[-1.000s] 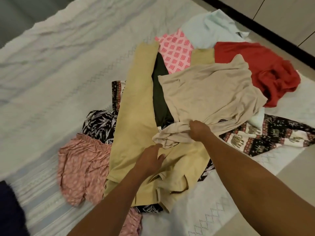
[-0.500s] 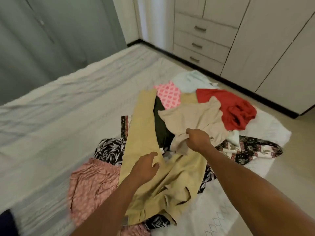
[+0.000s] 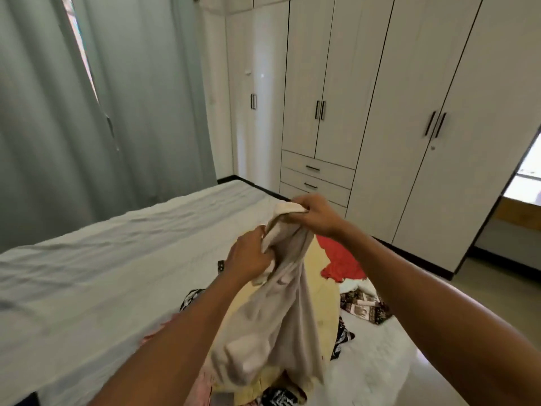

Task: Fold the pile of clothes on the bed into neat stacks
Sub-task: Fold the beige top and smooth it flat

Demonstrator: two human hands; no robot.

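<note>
A beige garment (image 3: 272,326) hangs in the air above the pile, bunched at its top edge. My right hand (image 3: 314,216) grips the top of it, raised above the bed. My left hand (image 3: 248,256) grips the same garment a little lower and to the left. Under it lies the pile of clothes on the bed (image 3: 102,273): yellow trousers (image 3: 322,312), a red garment (image 3: 339,262), a dark patterned cloth (image 3: 366,306), a black-and-white leaf print piece (image 3: 278,398) and a bit of pink cloth (image 3: 205,388). The hanging garment hides much of the pile.
The bed's pale sheet stretches left and far. White wardrobes with drawers (image 3: 380,127) stand behind the bed, grey curtains (image 3: 87,112) at the left. Floor (image 3: 483,282) runs along the bed's right side.
Both hands have lifted the beige garment off the pile; the left hand left the yellow trousers and took hold of it. The view has tilted up toward the wardrobes.
</note>
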